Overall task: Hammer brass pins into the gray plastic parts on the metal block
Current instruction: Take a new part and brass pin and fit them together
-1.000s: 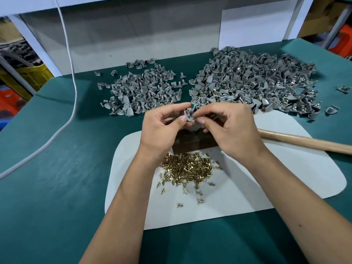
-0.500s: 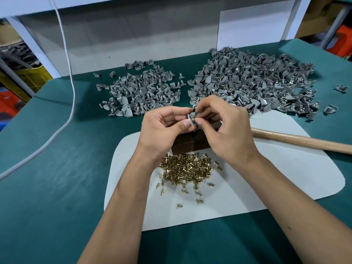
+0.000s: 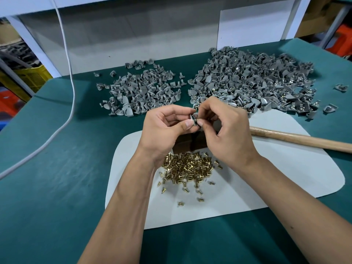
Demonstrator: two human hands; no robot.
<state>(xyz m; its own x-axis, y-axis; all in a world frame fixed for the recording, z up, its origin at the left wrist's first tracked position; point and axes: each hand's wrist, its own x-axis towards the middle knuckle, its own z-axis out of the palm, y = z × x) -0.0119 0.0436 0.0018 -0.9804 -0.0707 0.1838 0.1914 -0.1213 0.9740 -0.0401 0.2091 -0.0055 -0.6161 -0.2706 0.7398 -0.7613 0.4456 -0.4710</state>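
One gray plastic part (image 3: 194, 119) held up, pinched between both hands. Brass pins (image 3: 187, 167) heaped mid white mat. Dark metal block (image 3: 187, 144) behind pins, mostly hidden. Gray part piles (image 3: 247, 82) along table's far edge.

A teal-green table cover (image 3: 57, 187) carries a plain white mat (image 3: 285, 178) scattered with shiny brass-gold pins (image 3: 187, 166), while two heaps of matte gray plastic parts, a smaller one far left (image 3: 141, 92) and a larger one far right (image 3: 247, 80) flecked with glints of brass, lie beyond it. A pale tan wooden handle (image 3: 301, 139) crosses the mat at right and a white cable (image 3: 70, 73) trails down the left side. A dark brown block (image 3: 187, 144) shows between the wrists, with a yellow crate (image 3: 32, 77) and red-orange bins (image 3: 342, 39) at the room's edges.
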